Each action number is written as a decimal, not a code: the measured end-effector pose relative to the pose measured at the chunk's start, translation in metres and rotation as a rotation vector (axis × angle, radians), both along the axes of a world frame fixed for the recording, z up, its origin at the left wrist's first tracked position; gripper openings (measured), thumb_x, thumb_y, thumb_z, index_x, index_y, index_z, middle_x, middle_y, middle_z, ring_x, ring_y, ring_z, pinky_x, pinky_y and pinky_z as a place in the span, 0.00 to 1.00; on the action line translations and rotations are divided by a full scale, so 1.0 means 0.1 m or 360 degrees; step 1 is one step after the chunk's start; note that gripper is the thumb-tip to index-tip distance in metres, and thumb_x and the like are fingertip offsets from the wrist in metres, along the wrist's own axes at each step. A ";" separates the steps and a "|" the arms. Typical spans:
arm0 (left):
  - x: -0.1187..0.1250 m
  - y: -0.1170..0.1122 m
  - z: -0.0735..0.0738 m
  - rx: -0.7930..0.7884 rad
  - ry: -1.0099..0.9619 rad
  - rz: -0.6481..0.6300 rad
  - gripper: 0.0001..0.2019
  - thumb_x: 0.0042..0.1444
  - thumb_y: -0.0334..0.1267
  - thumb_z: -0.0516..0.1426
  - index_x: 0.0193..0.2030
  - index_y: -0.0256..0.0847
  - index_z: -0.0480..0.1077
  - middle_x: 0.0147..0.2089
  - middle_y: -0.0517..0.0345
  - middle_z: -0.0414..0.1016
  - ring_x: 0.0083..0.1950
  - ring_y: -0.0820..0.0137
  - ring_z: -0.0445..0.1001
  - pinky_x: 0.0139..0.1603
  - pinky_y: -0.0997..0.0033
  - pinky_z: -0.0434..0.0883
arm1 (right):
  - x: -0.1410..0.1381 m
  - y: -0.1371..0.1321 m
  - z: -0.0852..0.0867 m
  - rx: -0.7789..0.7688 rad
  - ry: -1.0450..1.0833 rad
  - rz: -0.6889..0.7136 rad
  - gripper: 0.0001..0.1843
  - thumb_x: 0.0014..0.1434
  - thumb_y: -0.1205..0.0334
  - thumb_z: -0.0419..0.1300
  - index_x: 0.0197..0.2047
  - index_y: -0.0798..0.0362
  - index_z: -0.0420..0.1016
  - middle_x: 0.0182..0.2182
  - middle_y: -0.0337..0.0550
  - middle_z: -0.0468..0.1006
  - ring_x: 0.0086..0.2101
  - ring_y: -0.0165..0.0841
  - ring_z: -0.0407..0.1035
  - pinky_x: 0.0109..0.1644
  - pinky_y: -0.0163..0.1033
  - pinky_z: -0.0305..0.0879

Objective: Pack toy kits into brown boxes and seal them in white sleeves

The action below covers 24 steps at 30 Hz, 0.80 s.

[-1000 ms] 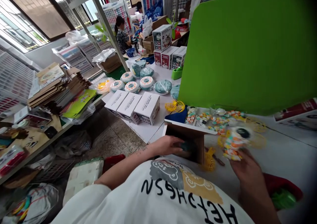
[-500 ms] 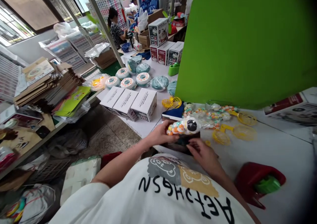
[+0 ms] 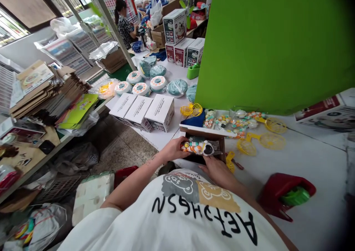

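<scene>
Head view: a bagged orange-and-white toy (image 3: 198, 147) is pinched by the left hand (image 3: 172, 150) over an open cardboard box (image 3: 216, 145) on the tabletop (image 3: 305, 166). The right hand (image 3: 219, 170) is held half-open at the box's near edge. The box's contents are hidden by the toy and hands.

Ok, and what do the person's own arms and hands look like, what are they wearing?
The left hand and right hand are bare, with no gloves, and no watch or bracelet shows. The left forearm has a small dark marking near the wrist. The person wears a loose, short-sleeved white T-shirt with black lettering and a grey and tan bear print.
</scene>
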<state>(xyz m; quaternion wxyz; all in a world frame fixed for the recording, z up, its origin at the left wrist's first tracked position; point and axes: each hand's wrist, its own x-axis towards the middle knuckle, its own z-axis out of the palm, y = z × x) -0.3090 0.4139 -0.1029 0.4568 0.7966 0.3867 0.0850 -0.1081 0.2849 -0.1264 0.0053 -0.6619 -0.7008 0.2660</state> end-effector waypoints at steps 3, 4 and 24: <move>-0.03 0.06 0.09 -0.0068 -0.0186 0.0099 0.27 0.47 0.44 0.66 0.52 0.35 0.69 0.39 0.56 0.75 0.36 0.70 0.71 0.37 0.73 0.69 | 0.06 0.02 0.01 0.0017 0.0092 -0.0034 0.29 0.61 0.60 0.59 0.63 0.59 0.63 0.60 0.64 0.68 0.51 0.52 0.73 0.52 0.54 0.70; -0.04 0.10 0.16 -0.0073 -0.0226 0.0104 0.27 0.48 0.44 0.65 0.53 0.35 0.69 0.40 0.56 0.75 0.36 0.71 0.71 0.37 0.74 0.69 | 0.07 0.02 0.01 0.0011 0.0112 -0.0047 0.32 0.60 0.60 0.60 0.66 0.59 0.60 0.64 0.64 0.63 0.52 0.52 0.72 0.54 0.54 0.69; 0.54 0.10 1.10 0.1397 0.0791 -0.1372 0.11 0.65 0.30 0.52 0.38 0.36 0.76 0.43 0.47 0.73 0.47 0.58 0.69 0.36 0.62 0.61 | 0.13 0.07 -0.18 -0.0058 0.0238 -0.0055 0.37 0.60 0.60 0.58 0.70 0.57 0.55 0.71 0.51 0.47 0.61 0.49 0.63 0.64 0.54 0.63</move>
